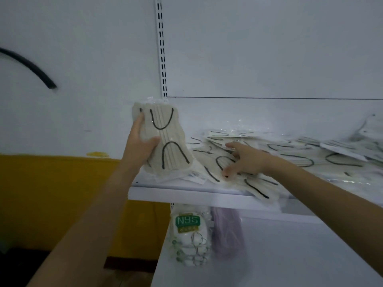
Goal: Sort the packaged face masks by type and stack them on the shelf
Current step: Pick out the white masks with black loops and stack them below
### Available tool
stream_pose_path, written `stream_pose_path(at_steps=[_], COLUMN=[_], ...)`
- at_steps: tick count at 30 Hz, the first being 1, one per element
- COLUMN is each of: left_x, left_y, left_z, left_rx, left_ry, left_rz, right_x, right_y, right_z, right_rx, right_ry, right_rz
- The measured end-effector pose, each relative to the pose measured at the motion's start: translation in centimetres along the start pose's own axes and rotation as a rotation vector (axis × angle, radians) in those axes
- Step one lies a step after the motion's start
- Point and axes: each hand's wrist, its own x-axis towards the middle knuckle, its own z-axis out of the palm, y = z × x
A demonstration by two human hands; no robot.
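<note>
Head view: the left hand (143,141) clamps a stack of cream packaged masks (165,139) with black ear loops, thumb across the front, fingers behind the left edge, holding it upright above the left end of the white shelf (186,193). To its right, the right hand (246,160) lies with fingers spread on a loose pile of the same cream masks (290,160), thumb and fingers apart, pressing on a packet rather than closed round it. The pile spreads further right of that hand along the shelf. Below the hands, under the shelf, hang N95 mask packs (189,235) and, just right of them, lilac masks (228,233).
</note>
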Motion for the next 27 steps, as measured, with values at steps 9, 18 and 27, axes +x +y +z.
stream_pose_path(at_steps=[9, 18, 27], left_x=[-1.3, -1.9, -1.3], left_y=[-0.7, 2.1, 1.9], left_z=[-0.9, 3.3, 2.6], left_rx=[0.051, -0.229, -0.113], left_ry=[0.092, -0.024, 0.178], left_rz=[-0.158, -0.123, -0.016], right_x=[0.0, -0.9, 1.2], right_y=[-1.7, -6.7, 1.0], right_z=[0.4, 5.5, -2.7], right_rx=[0.277, 0.098, -0.110], right_ry=[0.310, 0.362, 0.272], right_rz=[-0.276, -0.414, -0.148])
